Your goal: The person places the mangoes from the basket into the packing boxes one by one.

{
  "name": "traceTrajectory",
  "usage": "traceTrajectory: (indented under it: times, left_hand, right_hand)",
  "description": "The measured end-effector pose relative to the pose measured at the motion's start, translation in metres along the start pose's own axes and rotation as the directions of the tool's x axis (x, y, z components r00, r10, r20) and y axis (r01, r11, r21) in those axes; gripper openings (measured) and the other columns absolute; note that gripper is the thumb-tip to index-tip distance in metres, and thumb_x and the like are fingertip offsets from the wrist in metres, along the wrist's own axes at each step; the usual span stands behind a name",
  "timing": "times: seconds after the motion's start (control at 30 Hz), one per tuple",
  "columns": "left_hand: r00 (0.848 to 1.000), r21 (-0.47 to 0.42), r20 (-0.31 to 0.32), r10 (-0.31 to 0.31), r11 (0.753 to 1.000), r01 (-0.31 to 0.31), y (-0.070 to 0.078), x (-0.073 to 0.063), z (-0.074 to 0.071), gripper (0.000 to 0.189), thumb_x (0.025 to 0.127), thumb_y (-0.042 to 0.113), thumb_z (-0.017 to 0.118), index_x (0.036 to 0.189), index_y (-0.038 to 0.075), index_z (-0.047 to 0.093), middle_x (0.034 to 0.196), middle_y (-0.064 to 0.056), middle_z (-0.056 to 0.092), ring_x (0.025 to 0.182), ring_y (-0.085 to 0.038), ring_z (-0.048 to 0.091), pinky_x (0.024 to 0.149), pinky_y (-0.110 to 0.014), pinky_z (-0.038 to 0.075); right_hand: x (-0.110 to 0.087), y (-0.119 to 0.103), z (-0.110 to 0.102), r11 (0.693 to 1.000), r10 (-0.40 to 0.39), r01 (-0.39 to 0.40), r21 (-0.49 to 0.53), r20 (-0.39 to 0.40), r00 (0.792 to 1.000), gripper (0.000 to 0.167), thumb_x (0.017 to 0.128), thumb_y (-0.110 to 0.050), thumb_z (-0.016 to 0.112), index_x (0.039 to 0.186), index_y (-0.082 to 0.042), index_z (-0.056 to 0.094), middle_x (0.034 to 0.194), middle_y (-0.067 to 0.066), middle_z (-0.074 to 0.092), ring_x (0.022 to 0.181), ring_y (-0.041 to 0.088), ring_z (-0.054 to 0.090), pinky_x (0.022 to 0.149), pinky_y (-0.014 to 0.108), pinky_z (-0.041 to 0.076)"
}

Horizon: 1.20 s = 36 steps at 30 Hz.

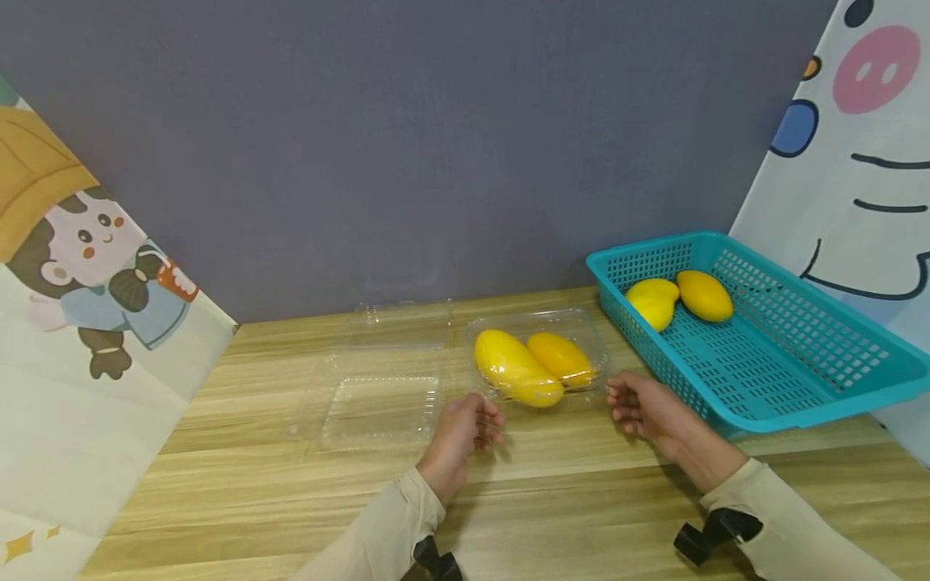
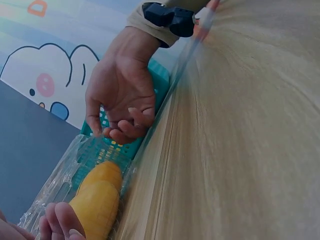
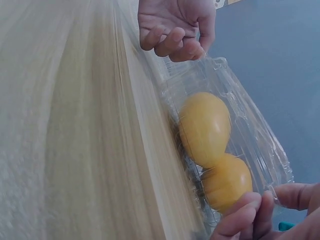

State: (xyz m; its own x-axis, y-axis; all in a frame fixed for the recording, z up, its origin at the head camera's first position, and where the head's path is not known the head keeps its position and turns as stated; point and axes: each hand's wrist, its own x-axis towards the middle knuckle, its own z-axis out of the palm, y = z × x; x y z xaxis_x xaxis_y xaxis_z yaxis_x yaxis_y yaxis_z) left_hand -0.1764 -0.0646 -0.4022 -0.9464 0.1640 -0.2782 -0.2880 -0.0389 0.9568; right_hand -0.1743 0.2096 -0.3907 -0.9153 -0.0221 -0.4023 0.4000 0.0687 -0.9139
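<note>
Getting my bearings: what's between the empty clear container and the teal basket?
The head view shows a clear box holding two yellow fruits, with left hand and right hand at its front.

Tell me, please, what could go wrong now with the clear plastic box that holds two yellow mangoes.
The left hand and right hand pinch the clear plastic box at its corners; uneven pulling could bend it. If it tilts, its two yellow mangoes might roll to one side. The turquoise perforated plastic basket stands close; the right hand could bump it.
</note>
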Motion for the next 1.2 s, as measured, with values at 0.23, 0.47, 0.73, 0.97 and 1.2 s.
traceTrajectory:
  times: [0.23,0.47,0.73,0.97,1.2]
  left_hand:
    - [1.000,0.005,0.012,-0.004,1.000,0.004,0.000,0.000,0.000,0.028,0.099,0.019,0.037,0.084,0.011,0.059,0.077,0.001,0.065,0.061,-0.012,0.059,0.056,-0.022,0.044]
    - [1.000,0.014,-0.001,0.005,1.000,-0.005,0.000,0.001,0.000,0.027,0.098,0.017,0.037,0.087,0.007,0.060,0.077,0.001,0.064,0.060,-0.009,0.058,0.057,-0.021,0.043]
    - [1.000,-0.005,-0.012,-0.013,1.000,0.013,0.000,0.003,0.002,0.026,0.097,0.016,0.037,0.082,0.012,0.058,0.076,0.001,0.062,0.060,-0.010,0.057,0.057,-0.021,0.045]
    - [0.998,-0.065,0.015,-0.063,0.996,0.064,0.001,0.003,0.002,0.030,0.100,0.024,0.039,0.078,0.015,0.056,0.074,0.002,0.062,0.060,-0.010,0.055,0.054,-0.021,0.046]
    - [0.996,-0.144,0.063,-0.059,0.987,0.068,0.001,0.002,0.001,0.035,0.104,0.036,0.041,0.079,0.015,0.054,0.073,0.003,0.060,0.061,-0.010,0.055,0.057,-0.023,0.049]
  right_hand:
    - [0.000,0.000,0.001,0.999,-0.014,0.016,0.034,-0.043,0.999,0.023,0.101,-0.022,0.045,0.086,-0.013,0.059,0.081,-0.006,0.058,0.071,0.008,0.053,0.059,0.021,0.045]
    - [-0.001,0.000,0.003,0.998,-0.022,0.025,0.058,-0.052,0.998,0.024,0.102,-0.019,0.045,0.086,-0.012,0.060,0.078,-0.006,0.057,0.068,0.007,0.052,0.056,0.020,0.044]
    - [-0.002,-0.001,0.003,0.999,-0.029,0.030,0.015,-0.052,0.998,0.023,0.102,-0.021,0.044,0.090,-0.011,0.060,0.078,-0.005,0.058,0.070,0.008,0.053,0.058,0.021,0.046]
    - [-0.008,-0.004,0.008,0.980,-0.070,0.060,-0.188,-0.048,0.996,0.041,0.106,-0.028,0.036,0.131,0.003,0.042,0.094,0.000,0.055,0.082,0.011,0.055,0.065,0.026,0.051]
    - [-0.014,-0.012,0.018,0.956,-0.151,0.104,-0.275,-0.155,0.976,0.059,0.103,-0.029,0.044,0.146,0.005,0.024,0.136,0.024,0.036,0.106,0.029,0.051,0.081,0.034,0.053]
